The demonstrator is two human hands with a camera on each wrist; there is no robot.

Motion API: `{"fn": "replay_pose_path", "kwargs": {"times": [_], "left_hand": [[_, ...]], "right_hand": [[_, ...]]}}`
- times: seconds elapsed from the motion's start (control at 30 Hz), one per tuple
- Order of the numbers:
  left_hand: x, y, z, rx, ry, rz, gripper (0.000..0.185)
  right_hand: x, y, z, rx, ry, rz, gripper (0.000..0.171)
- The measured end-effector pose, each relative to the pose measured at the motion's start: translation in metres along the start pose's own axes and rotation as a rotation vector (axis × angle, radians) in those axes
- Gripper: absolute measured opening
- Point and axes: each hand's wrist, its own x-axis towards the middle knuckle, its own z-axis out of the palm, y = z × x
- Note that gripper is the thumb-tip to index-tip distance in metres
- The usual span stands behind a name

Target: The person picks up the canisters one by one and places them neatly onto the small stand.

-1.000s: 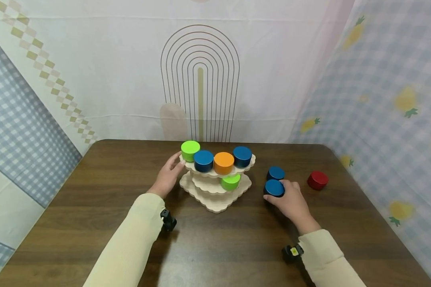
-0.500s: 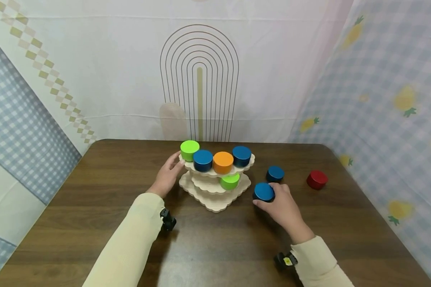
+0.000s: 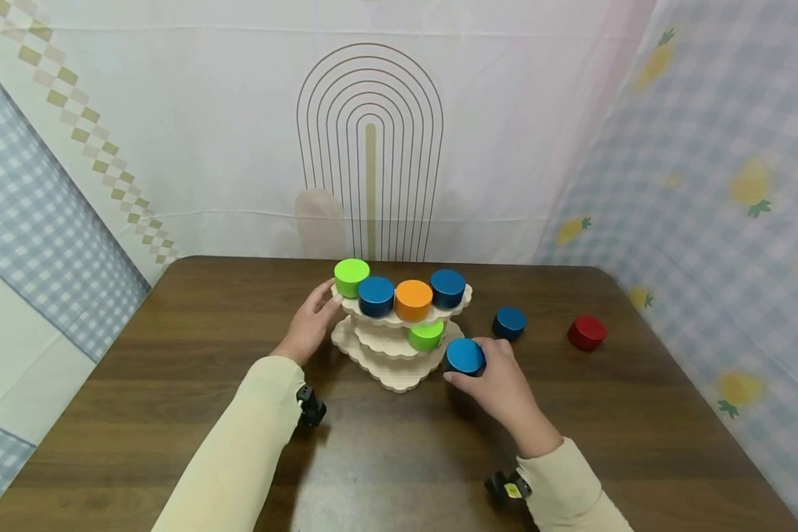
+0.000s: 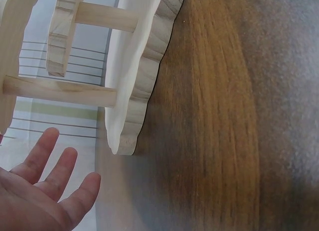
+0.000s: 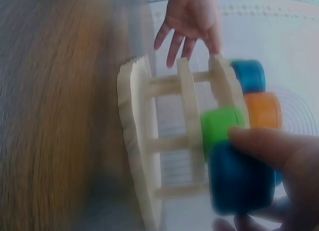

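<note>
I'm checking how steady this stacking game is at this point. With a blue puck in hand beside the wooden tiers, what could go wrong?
1. The right hand grips the blue puck close to the stand's lower tiers; a bump might shake the tiered stand.
2. The four pucks on the top tier sit near its edge and could slide off.
3. The left hand only touches the top tier's edge, so it may steady little.

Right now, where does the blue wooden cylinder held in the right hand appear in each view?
Head: blue wooden cylinder just right of centre, beside the tiered wooden stand's lower shelves.
Left wrist: not in it; only stand shelves show.
Right wrist: lower right, pinched by fingers, blurred.
Shared landmark: the stand.
</note>
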Motion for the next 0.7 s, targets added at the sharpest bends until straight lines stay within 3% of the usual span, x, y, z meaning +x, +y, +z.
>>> {"fn": "replay_pose_path", "kwargs": {"times": [0.7], "left_hand": [[0.000,0.001,0.001,-0.016,0.015,0.010,0.059]], "right_hand": [[-0.009,-0.031,0.029,0.035,0.017,-0.063,0.070]]}}
